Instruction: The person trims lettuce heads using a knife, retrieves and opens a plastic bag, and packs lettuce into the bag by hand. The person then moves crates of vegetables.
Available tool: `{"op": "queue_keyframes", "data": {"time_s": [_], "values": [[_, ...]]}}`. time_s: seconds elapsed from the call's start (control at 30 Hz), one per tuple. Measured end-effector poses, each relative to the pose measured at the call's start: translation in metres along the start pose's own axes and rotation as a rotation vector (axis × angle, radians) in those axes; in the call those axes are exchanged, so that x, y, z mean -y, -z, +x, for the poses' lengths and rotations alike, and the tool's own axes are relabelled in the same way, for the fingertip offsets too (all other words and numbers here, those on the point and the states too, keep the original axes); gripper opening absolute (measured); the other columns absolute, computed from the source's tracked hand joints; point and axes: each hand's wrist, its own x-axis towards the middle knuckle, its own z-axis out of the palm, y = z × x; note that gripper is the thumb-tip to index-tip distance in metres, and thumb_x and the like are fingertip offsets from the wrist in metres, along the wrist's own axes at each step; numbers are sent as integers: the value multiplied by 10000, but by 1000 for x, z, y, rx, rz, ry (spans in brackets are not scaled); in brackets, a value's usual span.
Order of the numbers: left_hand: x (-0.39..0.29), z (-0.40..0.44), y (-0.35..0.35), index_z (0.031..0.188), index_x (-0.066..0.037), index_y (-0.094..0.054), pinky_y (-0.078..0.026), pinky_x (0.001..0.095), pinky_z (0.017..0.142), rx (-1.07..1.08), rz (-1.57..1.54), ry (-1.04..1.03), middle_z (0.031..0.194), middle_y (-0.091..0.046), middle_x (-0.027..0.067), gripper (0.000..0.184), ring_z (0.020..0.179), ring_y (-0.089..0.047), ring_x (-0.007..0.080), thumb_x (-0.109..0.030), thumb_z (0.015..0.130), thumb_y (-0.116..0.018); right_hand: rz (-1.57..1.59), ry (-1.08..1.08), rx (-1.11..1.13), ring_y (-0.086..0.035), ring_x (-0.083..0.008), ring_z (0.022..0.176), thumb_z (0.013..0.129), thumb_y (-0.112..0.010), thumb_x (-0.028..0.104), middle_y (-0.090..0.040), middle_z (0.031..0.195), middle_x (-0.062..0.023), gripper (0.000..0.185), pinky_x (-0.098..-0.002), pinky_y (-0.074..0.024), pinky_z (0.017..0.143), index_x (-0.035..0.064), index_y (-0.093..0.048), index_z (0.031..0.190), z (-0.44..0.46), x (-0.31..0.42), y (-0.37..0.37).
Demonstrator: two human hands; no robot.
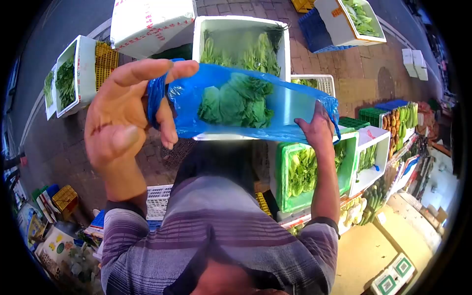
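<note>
A translucent blue plastic bag [290, 105] is stretched sideways between my two hands. My left hand [123, 113] has the bag's gathered end looped round its fingers, with the index finger stretched out and the thumb apart. At the other end, my right hand [318, 128] holds the bag by its edge; the thumb sticks out and the other fingers are partly hidden by the film. Green leafy vegetables [236, 101] show through the blue film; I cannot tell whether they lie inside the bag or in the white foam box [196, 42] behind it.
A green-lined box of leafy greens [280, 182] stands below my right hand, beside another white box [381, 152]. At the left is a foam box of greens [88, 64] next to a yellow crate [105, 61]. A large white box [147, 24] stands at the top.
</note>
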Motion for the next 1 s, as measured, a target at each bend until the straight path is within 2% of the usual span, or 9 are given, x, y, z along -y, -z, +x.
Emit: {"op": "queue_keyframes", "data": {"time_s": [0.27, 0.43, 0.57, 0.67, 0.7, 0.8, 0.83, 0.93, 1.0], "values": [[-28, -31, -10, 1453, -91, -412, -549, 284, 535, 8, -77, -73, 1446, -172, 504, 719, 716, -695, 281, -374, 872, -726, 52, 17, -2, -608, -424, 1075, 728, -809, 236, -649, 1139, -239, 608, -465, -478, 914, -13, -560, 1224, -13, 18, 54], [-15, -36, -12, 1404, 30, -406, -583, 334, 687, 13, -194, -40, 1419, -298, 468, 745, 815, -700, 298, -305, 832, -746, 5, 24, -1, -640, -413, 995, 738, -789, 251, -671, 1074, -236, 485, -479, -491, 850, -13, -627, 1110, -13, 10, 55], [21, -31, -19, 1310, 132, -465, -568, 287, 633, -174, -160, 131, 1371, -458, 384, 741, 747, -678, 219, -244, 731, -736, -74, 108, -37, -650, -406, 909, 762, -781, 280, -681, 984, -236, 478, -478, -488, 799, -23, -628, 1099, -2, -9, 15], [21, -33, -30, 1311, 126, -471, -553, 269, 626, -243, -96, 208, 1371, -476, 363, 787, 732, -671, 209, -247, 672, -737, 449, -64, 56, -623, -390, 846, 777, -796, 297, -647, 861, -233, 491, -439, -474, 789, -11, -633, 1123, -3, -4, 8], [19, -33, -34, 1312, 125, -471, -549, 264, 624, -259, -78, 219, 1370, -480, 358, 802, 727, -669, 207, -249, 654, -738, 356, -219, 250, -648, -268, 968, 809, -785, 281, -678, 991, -202, 543, -356, -481, 857, -21, -602, 1222, 0, 14, 31], [16, -29, -44, 1317, 119, -473, -536, 255, 616, -228, -52, 216, 1371, -480, 358, 819, 712, -661, 203, -244, 631, -735, 822, 85, 116, -586, -213, 1166, 823, -782, 280, -644, 1231, -183, 654, -335, -447, 978, -23, -528, 1344, -9, -4, 18], [17, -28, -45, 1325, 121, -468, -535, 264, 612, -198, 4, 192, 1369, -475, 372, 819, 701, -656, 208, -263, 644, -713, 1125, 104, 267, -494, -203, 1293, 840, -769, 306, -561, 1377, -167, 736, -332, -394, 1062, -19, -454, 1421, -17, -10, 24], [16, -24, -44, 1343, 121, -456, -534, 268, 614, -106, 112, 149, 1382, -450, 390, 827, 682, -655, 209, -295, 665, -683, 1732, 395, 245, -547, -362, 1260, 896, -690, 416, -560, 1342, -258, 766, -430, -402, 1077, 13, -384, 1471, -47, -52, 40], [19, -21, -39, 1409, 78, -397, -538, 266, 615, -24, 223, 132, 1409, -380, 421, 845, 668, -652, 196, -374, 748, -667, 1921, 346, -121, -569, -417, 1216, 922, -656, 410, -580, 1295, -286, 729, -471, -442, 1046, 10, -376, 1463, -78, -98, 31]]}}
